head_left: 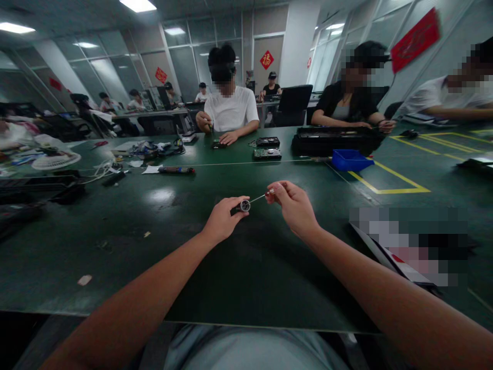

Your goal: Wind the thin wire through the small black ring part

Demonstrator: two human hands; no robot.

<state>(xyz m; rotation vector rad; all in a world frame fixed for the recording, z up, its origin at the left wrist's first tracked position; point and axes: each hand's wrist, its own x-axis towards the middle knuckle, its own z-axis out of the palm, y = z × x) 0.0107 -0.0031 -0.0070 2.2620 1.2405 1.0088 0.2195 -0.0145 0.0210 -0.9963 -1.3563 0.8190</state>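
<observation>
Between the thumb and fingers of my left hand (pixel 222 220) is a small round part (pixel 245 206), with a silvery rim and a dark inside that faces me. My right hand (pixel 296 205) pinches the reddish handle of a thin screwdriver (pixel 258 198). Its metal shaft slants down to the left, and the tip reaches the edge of the round part; whether it touches a screw is too small to see. Both hands are above the green table (pixel 246 277).
Across the table, a person in a white shirt (pixel 233 105) works near two hard drives (pixel 267 153). A blue bin (pixel 351 160) stands beside a long black casing (pixel 333 139). Cables (pixel 157 149), a marker-like tube (pixel 177 170) and a white fan grille (pixel 56 161) lie to the left.
</observation>
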